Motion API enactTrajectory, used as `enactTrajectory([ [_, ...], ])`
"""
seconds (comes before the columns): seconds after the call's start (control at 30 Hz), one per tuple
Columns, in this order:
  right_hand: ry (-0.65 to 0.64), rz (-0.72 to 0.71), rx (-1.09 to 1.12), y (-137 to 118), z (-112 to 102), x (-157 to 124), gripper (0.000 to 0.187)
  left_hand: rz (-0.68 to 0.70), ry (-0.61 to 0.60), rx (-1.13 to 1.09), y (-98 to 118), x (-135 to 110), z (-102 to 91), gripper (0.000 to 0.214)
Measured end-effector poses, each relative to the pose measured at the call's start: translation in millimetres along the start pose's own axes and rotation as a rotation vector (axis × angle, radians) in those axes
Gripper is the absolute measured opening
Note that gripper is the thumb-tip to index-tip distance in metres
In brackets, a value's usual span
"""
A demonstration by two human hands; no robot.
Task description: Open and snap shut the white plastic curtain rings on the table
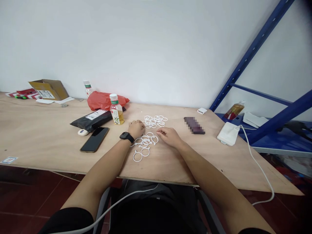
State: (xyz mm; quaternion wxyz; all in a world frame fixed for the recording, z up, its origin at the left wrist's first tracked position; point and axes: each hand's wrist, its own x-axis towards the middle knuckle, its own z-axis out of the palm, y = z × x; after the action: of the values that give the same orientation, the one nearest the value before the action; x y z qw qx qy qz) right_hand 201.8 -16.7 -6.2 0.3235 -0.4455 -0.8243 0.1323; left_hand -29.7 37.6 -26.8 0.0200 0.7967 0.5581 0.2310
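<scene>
White plastic rings with small eyelets lie in two groups on the table: a far pile (153,121) and a nearer, looser group (145,142). Between them, at their left side, my left hand (136,129) rests with curled fingers against the edge of the far pile. Its fingertips are hidden, so what it holds cannot be made out. On the right of the rings, my right hand (169,136) has thumb and fingers pinched together. Anything in that pinch is too small to name. Two single rings (137,156) lie closest to the front edge. A black watch (126,137) is on my left wrist.
Left of the rings are a drink bottle (117,112), a phone (94,139), a black parcel (91,120) and a red bag (102,100). At right lie a pixelated dark object (194,125) and a white power bank (228,133) with a cable. A blue frame (246,58) rises behind.
</scene>
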Motion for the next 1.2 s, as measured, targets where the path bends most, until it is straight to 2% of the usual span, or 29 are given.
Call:
enactTrajectory([
  [0.17, -0.023, 0.009, 0.008, 3, 2, 0, 0.016, -0.049, 0.037, 0.0, 1, 3, 0.2, 0.022],
  [0.33, -0.032, 0.014, 0.003, 4, 2, 0, 0.016, -0.201, -0.008, 0.001, -3, 6, -2.6, 0.037],
  [0.5, -0.044, 0.032, 0.011, 3, 2, 0, 0.017, -0.316, -0.126, 0.074, -3, 6, -10.1, 0.025],
  [0.53, -0.044, 0.032, 0.011, 2, 1, 0, 0.017, -0.323, -0.112, 0.068, -3, 5, -12.2, 0.023],
  [0.6, -0.028, 0.031, 0.014, 1, 1, 0, 0.016, -0.318, -0.012, 0.041, 1, 5, -16.7, 0.023],
  [0.73, 0.087, 0.017, 0.057, 1, 2, 0, 0.02, -0.186, 0.256, -0.058, 12, 4, -25.0, 0.022],
  [0.83, 0.173, -0.007, 0.1, 1, 4, 0, 0.025, -0.017, 0.351, -0.13, 24, 0, -26.4, 0.02],
  [1.03, 0.268, -0.071, 0.125, -1, 4, -1, 0.031, 0.377, 0.34, -0.289, 42, -8, -20.1, 0.02],
  [1.1, 0.282, -0.106, 0.112, -3, 5, -1, 0.026, 0.453, 0.337, -0.338, 46, -10, -19.2, 0.019],
  [1.2, 0.309, -0.122, 0.092, -4, 5, 0, 0.019, 0.487, 0.333, -0.401, 51, -12, -19.9, 0.02],
])
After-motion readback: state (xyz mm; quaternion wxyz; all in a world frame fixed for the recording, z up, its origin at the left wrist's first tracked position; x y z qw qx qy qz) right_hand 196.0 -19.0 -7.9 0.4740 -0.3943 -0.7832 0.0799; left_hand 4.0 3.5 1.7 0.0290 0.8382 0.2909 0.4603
